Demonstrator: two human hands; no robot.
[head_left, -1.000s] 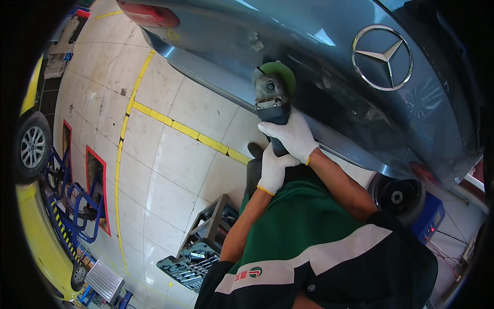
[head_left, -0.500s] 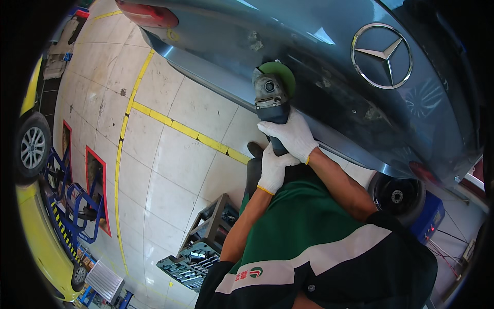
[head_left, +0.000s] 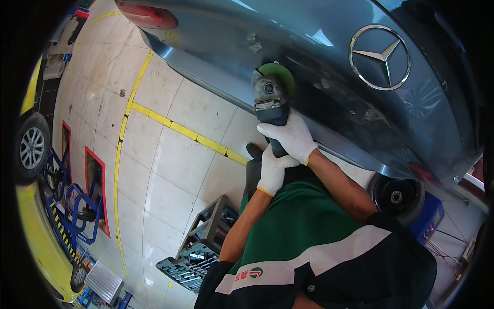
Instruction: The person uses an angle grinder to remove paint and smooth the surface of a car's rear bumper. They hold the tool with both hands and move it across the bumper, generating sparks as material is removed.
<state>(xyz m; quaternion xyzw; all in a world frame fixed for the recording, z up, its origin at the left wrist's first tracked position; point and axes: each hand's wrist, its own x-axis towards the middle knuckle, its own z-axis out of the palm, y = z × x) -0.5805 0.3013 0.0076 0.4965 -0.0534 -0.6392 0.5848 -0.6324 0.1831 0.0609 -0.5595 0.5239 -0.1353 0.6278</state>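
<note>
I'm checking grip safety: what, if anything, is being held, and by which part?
An angle grinder, by its dark body: the right hand grips just behind the metal head, the left hand farther back, toward the rear end.

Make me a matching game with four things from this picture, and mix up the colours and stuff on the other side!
Things:
1. Angle grinder
2. Grinding disc
3. Long floor stripes
4. Tail light at the top left

Matches:
A. Yellow
B. Held by the left hand and right hand, both in white gloves
C. Red
D. Green

Right pairs: 1-B, 2-D, 3-A, 4-C
</note>
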